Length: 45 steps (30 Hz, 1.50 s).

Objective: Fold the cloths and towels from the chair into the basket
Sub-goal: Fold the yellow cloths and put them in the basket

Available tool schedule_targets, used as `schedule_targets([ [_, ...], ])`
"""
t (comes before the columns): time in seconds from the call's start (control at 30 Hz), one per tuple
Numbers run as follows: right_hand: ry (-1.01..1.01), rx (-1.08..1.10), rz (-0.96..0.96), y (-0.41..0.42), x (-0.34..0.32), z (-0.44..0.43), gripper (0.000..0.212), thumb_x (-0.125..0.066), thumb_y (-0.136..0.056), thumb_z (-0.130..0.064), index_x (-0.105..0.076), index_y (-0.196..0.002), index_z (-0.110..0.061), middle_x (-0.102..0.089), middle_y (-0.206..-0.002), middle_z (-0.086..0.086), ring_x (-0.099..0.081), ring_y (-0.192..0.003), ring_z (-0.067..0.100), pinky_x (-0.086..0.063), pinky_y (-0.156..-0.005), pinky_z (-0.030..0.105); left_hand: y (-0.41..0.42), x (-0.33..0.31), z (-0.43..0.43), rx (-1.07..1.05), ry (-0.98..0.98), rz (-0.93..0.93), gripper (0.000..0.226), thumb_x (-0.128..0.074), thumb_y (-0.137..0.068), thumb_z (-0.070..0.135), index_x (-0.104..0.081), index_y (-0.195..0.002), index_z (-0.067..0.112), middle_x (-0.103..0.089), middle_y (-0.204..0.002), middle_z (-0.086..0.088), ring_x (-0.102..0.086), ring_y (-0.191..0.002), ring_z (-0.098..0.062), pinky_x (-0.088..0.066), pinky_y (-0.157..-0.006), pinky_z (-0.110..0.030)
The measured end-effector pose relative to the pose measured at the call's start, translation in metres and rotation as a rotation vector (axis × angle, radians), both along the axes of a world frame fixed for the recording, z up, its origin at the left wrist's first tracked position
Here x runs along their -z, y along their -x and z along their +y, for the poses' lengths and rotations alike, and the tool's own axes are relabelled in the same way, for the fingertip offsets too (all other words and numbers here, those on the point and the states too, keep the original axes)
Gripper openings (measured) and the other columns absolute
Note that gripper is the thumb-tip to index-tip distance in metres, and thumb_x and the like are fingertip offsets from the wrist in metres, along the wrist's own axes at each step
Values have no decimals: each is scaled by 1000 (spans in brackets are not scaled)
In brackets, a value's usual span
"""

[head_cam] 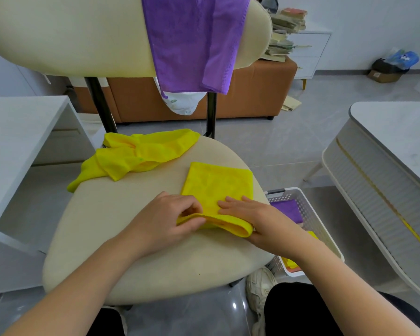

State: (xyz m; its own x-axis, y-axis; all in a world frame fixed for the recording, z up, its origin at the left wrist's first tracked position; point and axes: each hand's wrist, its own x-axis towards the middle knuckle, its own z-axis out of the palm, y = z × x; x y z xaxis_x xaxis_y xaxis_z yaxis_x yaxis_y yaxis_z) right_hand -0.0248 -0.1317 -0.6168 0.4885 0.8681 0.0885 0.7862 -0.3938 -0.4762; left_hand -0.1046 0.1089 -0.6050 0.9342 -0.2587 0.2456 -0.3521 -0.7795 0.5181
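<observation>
A folded yellow cloth (218,185) lies on the cream chair seat (131,238). My left hand (170,217) pinches its near left edge, which is rolled up off the seat. My right hand (250,214) rests on the cloth with flat fingers and holds its near right corner. A crumpled yellow cloth (136,156) lies at the back left of the seat. A purple towel (194,40) hangs over the chair back, with a white cloth (182,103) showing beneath it. The white basket (308,214) stands on the floor to the right of the chair, with a purple cloth (289,209) and other folded cloths inside.
A white desk (17,132) stands to the left and a white ribbed table (386,166) to the right. An orange cabinet (252,93) is behind the chair, with stacked books on it. My shoe (260,289) is by the basket.
</observation>
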Motion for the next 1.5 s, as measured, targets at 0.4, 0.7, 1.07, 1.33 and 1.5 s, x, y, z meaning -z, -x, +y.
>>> schedule_targets([
  [0.4, -169, 148, 375, 1, -13, -4, 37, -50, -98, -13, -54, -133, -24, -49, -138, -16, -36, -133, -5, -26, -107, 10, 1, 9, 38, 0, -25, 18, 76, -58, -74, 31, -29, -144, 36, -31, -150, 17, -22, -140, -2, -18, -112, -15],
  [0.7, -131, 190, 369, -1, -16, -14, 26, -62, -90, -31, -69, -113, -20, -67, -117, -8, -56, -111, -5, -43, -98, 19, -1, 13, 19, 13, 147, 48, 36, -53, -69, 29, -56, -105, 36, -56, -100, 44, -55, -97, 13, -37, -94, -11],
  [1.07, -322, 606, 487, -10, -15, 10, 43, -51, -92, -39, -57, -86, 4, -44, -72, 5, -41, -68, 13, -31, -62, 32, -15, 6, -7, -499, 494, 149, 45, -47, -77, 60, -67, -79, 20, -68, -76, -4, -60, -75, -14, -45, -68, -35],
  [1.33, -12, 801, 89, -17, -11, 38, 32, -33, -100, -37, -46, -86, -12, -61, -86, 15, -55, -84, 35, -41, -67, 39, -31, 10, -22, -779, 180, 149, 43, -46, -94, 43, -37, -64, 14, -43, -59, -5, -48, -68, -34, -28, -54, -36],
  [1.5, 152, 895, -16, -21, -7, 49, 27, -34, -98, -38, -40, -83, -17, -64, -97, 17, -58, -90, 37, -35, -64, 35, -42, 8, -22, -842, -54, 219, 32, -45, -95, 42, -56, -105, 13, -63, -101, -14, -57, -96, -35, -41, -69, -36],
])
